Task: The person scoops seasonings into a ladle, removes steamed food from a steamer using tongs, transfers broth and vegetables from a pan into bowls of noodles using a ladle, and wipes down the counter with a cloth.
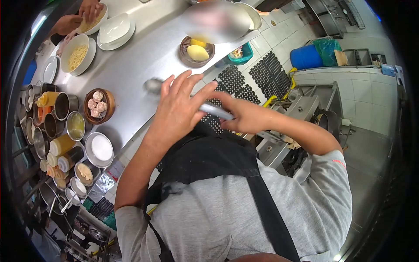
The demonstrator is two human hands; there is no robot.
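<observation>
Across the front of my body lies a long silver metal utensil (217,111), its rounded far end blurred. Whether it is a spoon or tongs I cannot tell. My right hand (246,114) is closed around the handle's near end. My left hand (180,102) is over its middle, with fingers stretched and spread, hiding part of it. On the counter to the left, a round bamboo steamer (111,108) holds several pink dumplings (97,104). Beyond my hands stands a brown round container (196,62) with yellow pieces (197,53) in it.
Another person's hands (85,15) are at a noodle bowl (103,22); a second noodle bowl (90,54) and white dishes (114,29) stand nearby. Metal pots (66,106) and sauce bottles (64,144) crowd the left. A green bin (245,54) is beyond the counter edge.
</observation>
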